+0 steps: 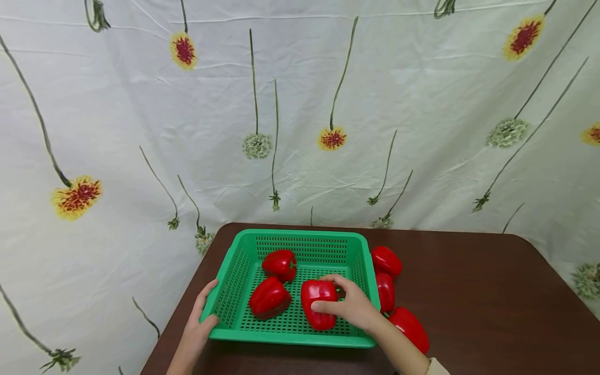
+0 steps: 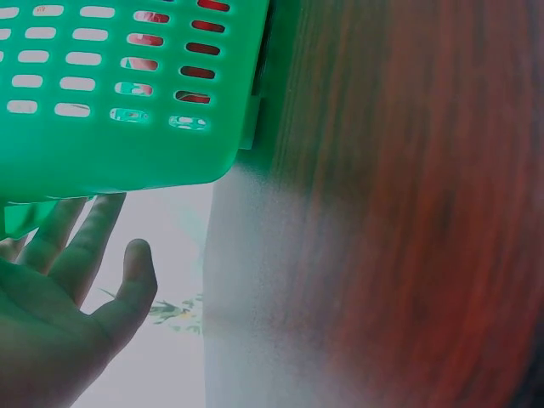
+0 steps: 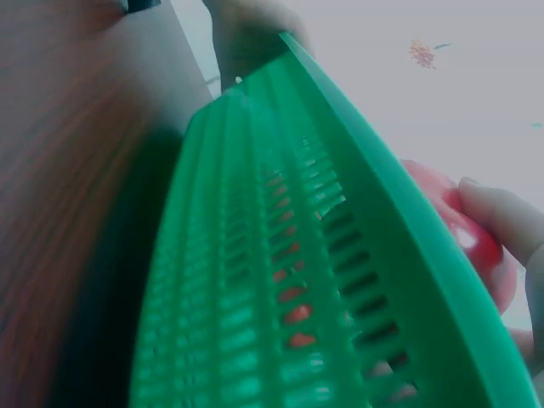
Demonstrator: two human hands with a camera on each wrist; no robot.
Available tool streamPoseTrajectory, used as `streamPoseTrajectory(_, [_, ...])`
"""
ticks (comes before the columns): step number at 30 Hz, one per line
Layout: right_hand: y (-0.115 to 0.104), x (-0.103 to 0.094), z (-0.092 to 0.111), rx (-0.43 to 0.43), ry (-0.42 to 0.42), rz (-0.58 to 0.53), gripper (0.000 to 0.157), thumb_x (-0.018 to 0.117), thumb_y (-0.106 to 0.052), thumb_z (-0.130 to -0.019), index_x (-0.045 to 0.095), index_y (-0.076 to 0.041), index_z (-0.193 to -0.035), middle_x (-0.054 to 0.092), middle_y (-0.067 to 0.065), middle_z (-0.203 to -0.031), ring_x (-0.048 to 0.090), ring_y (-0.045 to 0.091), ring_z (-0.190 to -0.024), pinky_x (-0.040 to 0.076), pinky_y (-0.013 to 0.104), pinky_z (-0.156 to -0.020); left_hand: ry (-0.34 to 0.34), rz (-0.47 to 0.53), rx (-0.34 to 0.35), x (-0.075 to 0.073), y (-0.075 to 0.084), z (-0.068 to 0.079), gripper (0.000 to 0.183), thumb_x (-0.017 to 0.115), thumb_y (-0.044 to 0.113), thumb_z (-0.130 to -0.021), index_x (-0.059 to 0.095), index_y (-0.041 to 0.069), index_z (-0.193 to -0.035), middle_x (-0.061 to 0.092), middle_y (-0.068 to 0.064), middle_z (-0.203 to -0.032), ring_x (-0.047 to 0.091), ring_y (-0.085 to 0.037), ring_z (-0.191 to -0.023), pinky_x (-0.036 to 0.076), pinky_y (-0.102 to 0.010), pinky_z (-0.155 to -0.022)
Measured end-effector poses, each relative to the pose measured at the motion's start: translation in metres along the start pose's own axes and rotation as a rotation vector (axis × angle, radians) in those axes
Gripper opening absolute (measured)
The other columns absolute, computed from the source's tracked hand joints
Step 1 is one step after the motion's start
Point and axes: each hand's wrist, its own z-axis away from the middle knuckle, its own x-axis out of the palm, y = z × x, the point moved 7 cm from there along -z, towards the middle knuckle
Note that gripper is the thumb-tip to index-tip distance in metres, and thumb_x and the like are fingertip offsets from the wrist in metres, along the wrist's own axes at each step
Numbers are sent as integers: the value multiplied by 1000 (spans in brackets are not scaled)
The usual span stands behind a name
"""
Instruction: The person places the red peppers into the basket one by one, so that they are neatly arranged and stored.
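Note:
A green plastic basket (image 1: 281,339) with slotted walls stands on the table. Inside its right half, my right hand (image 1: 349,304) grips a red bell pepper (image 1: 320,304), thumb on the near side and fingers at the back. Two other red bell peppers lie in the left half, one bell pepper (image 1: 279,264) toward the back and another bell pepper (image 1: 270,298) in front of it. At the basket's left edge my left hand (image 1: 197,325) touches the rim with thumb and fingers spread. The left wrist view shows its fingers (image 2: 85,246) fairly straight, partly hidden by the basket.
Outside the basket's right wall lie three more red peppers: a back pepper (image 1: 386,260), a middle pepper (image 1: 385,292) and a front pepper (image 1: 410,329), partly behind my right forearm. The dark brown table (image 1: 483,291) extends right. A flower-printed white cloth (image 1: 300,177) hangs behind.

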Motion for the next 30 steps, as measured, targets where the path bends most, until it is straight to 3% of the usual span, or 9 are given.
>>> streamPoseTrajectory(5, [-1,14,-7,13,-20,-24,54,76,-29,-81,57,-4,-125,61,10,-108,59,24,-88,54,39,-70,2,2,-12,0,0,0,79,39,-3,-85,16,23,-155,8,-15,-156,29,-36,-123,37,-40,-82])
streamPoseTrajectory(14, [0,34,-17,112,-56,-102,48,76,-17,-81,56,-2,-123,56,12,-108,59,27,-94,55,43,-73,8,-10,-24,0,-1,0,78,39,-3,-84,16,23,-155,7,-15,-157,28,-37,-125,36,-41,-83])
streamPoseTrajectory(22, [1,44,-23,57,61,-11,48,77,-15,-78,56,-6,-120,55,8,-110,56,26,-94,55,44,-71,3,-16,-31,-1,-3,1,78,39,-2,-85,16,24,-155,6,-13,-158,26,-35,-127,35,-41,-84])
streamPoseTrajectory(30, [8,52,-25,112,17,16,44,78,-12,-77,56,-7,-115,53,9,-105,56,27,-93,54,44,-71,-4,-17,-12,-1,-2,0,78,38,-2,-87,15,24,-156,6,-12,-158,25,-34,-128,34,-42,-86])
